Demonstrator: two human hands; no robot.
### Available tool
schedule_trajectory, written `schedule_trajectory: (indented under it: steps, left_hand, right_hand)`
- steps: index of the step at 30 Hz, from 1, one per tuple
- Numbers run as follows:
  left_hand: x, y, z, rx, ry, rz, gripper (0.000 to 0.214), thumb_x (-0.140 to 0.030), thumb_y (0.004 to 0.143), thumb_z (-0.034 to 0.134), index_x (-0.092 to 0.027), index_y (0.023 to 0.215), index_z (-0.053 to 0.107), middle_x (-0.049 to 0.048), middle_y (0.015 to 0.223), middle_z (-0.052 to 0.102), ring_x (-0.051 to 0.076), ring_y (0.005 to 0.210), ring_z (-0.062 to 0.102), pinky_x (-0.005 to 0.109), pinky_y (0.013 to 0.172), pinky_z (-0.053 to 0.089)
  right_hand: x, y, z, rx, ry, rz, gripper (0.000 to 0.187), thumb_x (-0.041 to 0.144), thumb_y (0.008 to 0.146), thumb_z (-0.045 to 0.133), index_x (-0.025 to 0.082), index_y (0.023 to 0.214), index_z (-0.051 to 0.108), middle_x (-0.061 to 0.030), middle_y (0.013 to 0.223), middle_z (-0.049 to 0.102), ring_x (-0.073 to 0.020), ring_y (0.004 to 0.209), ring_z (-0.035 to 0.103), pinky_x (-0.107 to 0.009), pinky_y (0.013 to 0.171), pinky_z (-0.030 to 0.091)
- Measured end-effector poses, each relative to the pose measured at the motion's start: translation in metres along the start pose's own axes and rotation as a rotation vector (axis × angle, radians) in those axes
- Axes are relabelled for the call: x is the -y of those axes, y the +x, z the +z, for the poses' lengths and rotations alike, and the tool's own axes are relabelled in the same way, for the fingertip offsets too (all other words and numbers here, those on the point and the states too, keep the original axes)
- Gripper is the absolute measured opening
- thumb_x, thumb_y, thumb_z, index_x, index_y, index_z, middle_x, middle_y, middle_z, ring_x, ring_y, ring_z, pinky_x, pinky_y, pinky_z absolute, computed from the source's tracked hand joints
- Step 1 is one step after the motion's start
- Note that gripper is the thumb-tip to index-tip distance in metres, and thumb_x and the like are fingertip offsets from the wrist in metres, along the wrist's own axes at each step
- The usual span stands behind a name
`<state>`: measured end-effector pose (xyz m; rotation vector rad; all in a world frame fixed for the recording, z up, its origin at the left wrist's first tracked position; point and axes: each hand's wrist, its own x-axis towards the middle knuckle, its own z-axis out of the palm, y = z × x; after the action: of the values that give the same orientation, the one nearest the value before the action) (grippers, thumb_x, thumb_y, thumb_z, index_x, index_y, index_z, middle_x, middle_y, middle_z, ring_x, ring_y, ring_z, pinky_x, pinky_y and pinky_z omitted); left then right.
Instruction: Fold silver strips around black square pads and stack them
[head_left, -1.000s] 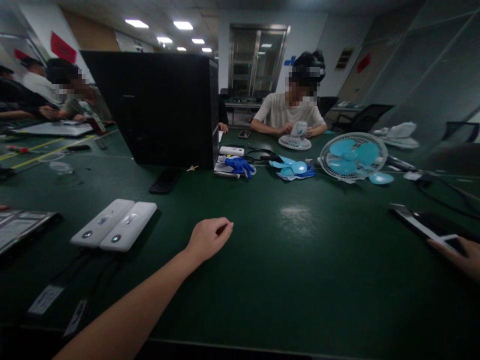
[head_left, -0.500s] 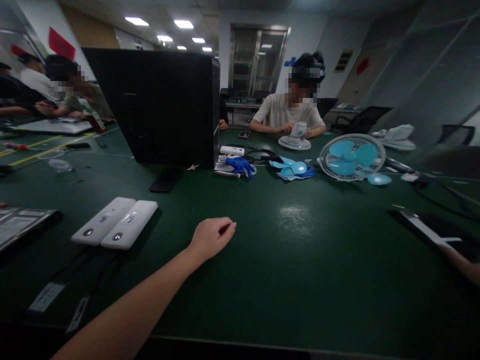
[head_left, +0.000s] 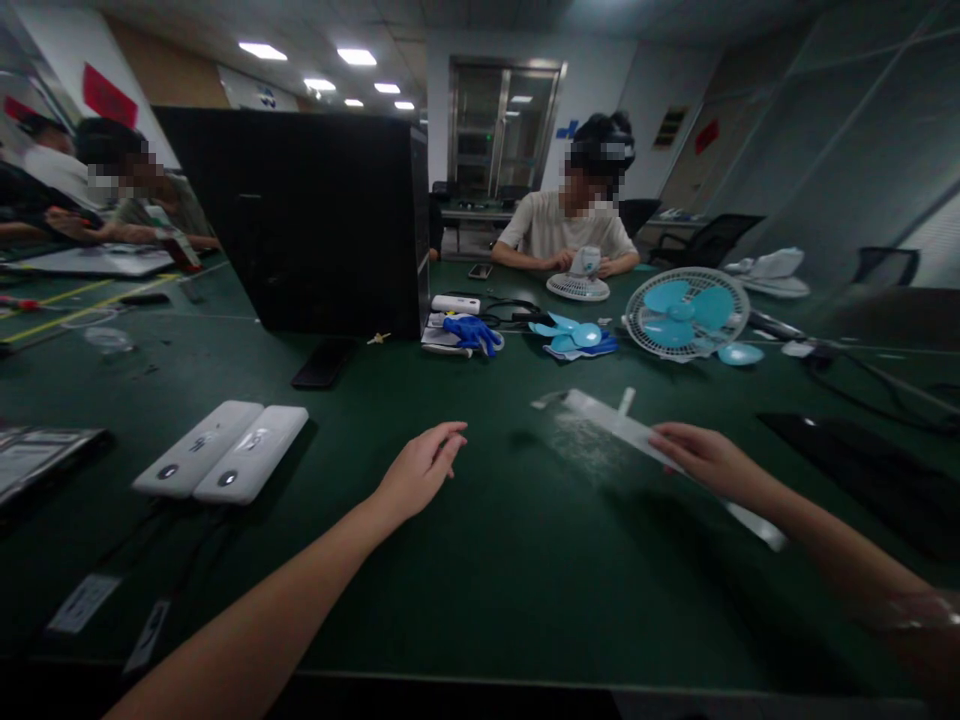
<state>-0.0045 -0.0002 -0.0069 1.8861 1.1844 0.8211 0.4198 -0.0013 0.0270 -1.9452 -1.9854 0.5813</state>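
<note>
My right hand is closed on a long, flat, whitish strip with a short side piece sticking up near its far end. It holds the strip slantwise over the green table, blurred by motion; I cannot make out its kind. My left hand is over the table's middle, fingers stretched toward the right, with nothing in it. A gap of bare tabletop separates that hand from the strip. Two white power banks with cables lie side by side to its left.
A black computer case stands at the back left, with a phone before it. Blue gloves, loose blue fan blades and a fan head lie farther back. A dark flat thing lies right. A co-worker handles a fan part opposite.
My right hand has brought the whitish strip from the right edge toward the table's middle. The fingers of my left hand have straightened from a loose curl. The view has shifted slightly.
</note>
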Motion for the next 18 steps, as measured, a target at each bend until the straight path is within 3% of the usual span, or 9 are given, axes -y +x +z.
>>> schedule_trajectory:
  steps: [2, 4, 7, 9, 11, 14, 15, 17, 18]
  left_hand:
    - [0.000, -0.001, 0.000, 0.076, -0.118, -0.020, 0.050, -0.048, 0.098, 0.029, -0.021, 0.138, 0.039, 0.0088, 0.121, 0.058, 0.010, 0.066, 0.059, 0.027, 0.066, 0.047]
    - [-0.002, -0.002, 0.001, 0.233, -0.200, -0.052, 0.050, -0.049, 0.097, 0.031, -0.022, 0.139, 0.040, 0.0076, 0.116, 0.060, 0.009, 0.066, 0.058, 0.025, 0.063, 0.046]
    - [-0.006, -0.005, 0.002, 0.495, -0.174, -0.066, 0.040, -0.045, 0.092, 0.048, -0.019, 0.120, 0.058, 0.0033, 0.091, 0.065, 0.012, 0.072, 0.059, 0.023, 0.063, 0.045]
    - [-0.009, -0.006, 0.003, 0.544, -0.111, -0.068, 0.033, -0.043, 0.091, 0.050, -0.016, 0.105, 0.064, 0.0005, 0.076, 0.064, 0.012, 0.066, 0.057, 0.024, 0.061, 0.044]
    - [-0.010, -0.006, 0.002, 0.519, -0.046, -0.066, 0.031, -0.042, 0.091, 0.049, -0.016, 0.099, 0.066, -0.0010, 0.071, 0.062, 0.012, 0.063, 0.056, 0.024, 0.061, 0.043]
    - [-0.009, -0.004, 0.000, 0.467, 0.039, -0.083, 0.030, -0.041, 0.092, 0.048, -0.018, 0.101, 0.066, -0.0009, 0.074, 0.063, 0.012, 0.065, 0.057, 0.024, 0.061, 0.042]
    - [-0.009, -0.003, -0.001, 0.455, 0.063, -0.090, 0.030, -0.041, 0.092, 0.048, -0.019, 0.102, 0.065, -0.0007, 0.075, 0.063, 0.012, 0.066, 0.057, 0.024, 0.061, 0.041]
    - [-0.009, -0.003, -0.003, 0.446, 0.100, -0.096, 0.030, -0.041, 0.092, 0.047, -0.019, 0.103, 0.065, -0.0003, 0.077, 0.064, 0.013, 0.066, 0.056, 0.024, 0.060, 0.040]
    - [-0.009, -0.003, -0.003, 0.445, 0.116, -0.089, 0.030, -0.041, 0.092, 0.047, -0.019, 0.103, 0.065, 0.0000, 0.077, 0.064, 0.013, 0.067, 0.057, 0.024, 0.060, 0.040]
  right_hand:
    - [0.047, -0.014, 0.019, 0.265, 0.121, -0.200, 0.054, 0.062, 0.089, 0.041, 0.020, 0.114, 0.063, -0.0074, 0.097, 0.066, -0.0171, 0.078, 0.061, -0.029, 0.068, 0.049]
    - [0.089, -0.031, 0.033, 0.387, 0.140, -0.306, 0.050, 0.058, 0.092, 0.041, 0.020, 0.114, 0.064, -0.0048, 0.089, 0.066, -0.0143, 0.071, 0.059, -0.027, 0.063, 0.048]
    - [0.128, -0.050, 0.045, 0.447, 0.094, -0.395, 0.046, 0.053, 0.095, 0.038, 0.023, 0.121, 0.062, -0.0013, 0.076, 0.065, -0.0124, 0.064, 0.058, -0.025, 0.060, 0.046]
    - [0.129, -0.049, 0.048, 0.404, 0.025, -0.436, 0.046, 0.052, 0.096, 0.037, 0.025, 0.126, 0.059, -0.0026, 0.086, 0.068, -0.0144, 0.073, 0.062, -0.028, 0.067, 0.049]
    - [0.107, -0.037, 0.047, 0.283, -0.087, -0.461, 0.046, 0.052, 0.095, 0.037, 0.028, 0.129, 0.057, -0.0043, 0.110, 0.066, -0.0196, 0.095, 0.062, -0.036, 0.083, 0.049]
    - [0.041, -0.004, 0.036, 0.042, -0.278, -0.381, 0.053, 0.055, 0.093, 0.038, 0.027, 0.137, 0.049, -0.0047, 0.139, 0.048, -0.0254, 0.124, 0.046, -0.046, 0.102, 0.038]
    - [0.014, 0.007, 0.029, -0.035, -0.335, -0.316, 0.056, 0.055, 0.092, 0.038, 0.025, 0.138, 0.048, -0.0056, 0.145, 0.041, -0.0254, 0.127, 0.043, -0.045, 0.105, 0.035]
    - [-0.039, 0.020, 0.012, -0.204, -0.450, -0.056, 0.059, 0.055, 0.090, 0.040, 0.021, 0.137, 0.050, -0.0065, 0.150, 0.033, -0.0244, 0.130, 0.039, -0.038, 0.108, 0.031]
    - [-0.065, 0.022, 0.001, -0.261, -0.467, 0.051, 0.064, 0.054, 0.090, 0.038, 0.013, 0.138, 0.048, -0.0125, 0.151, 0.030, -0.0277, 0.133, 0.035, -0.039, 0.108, 0.030]
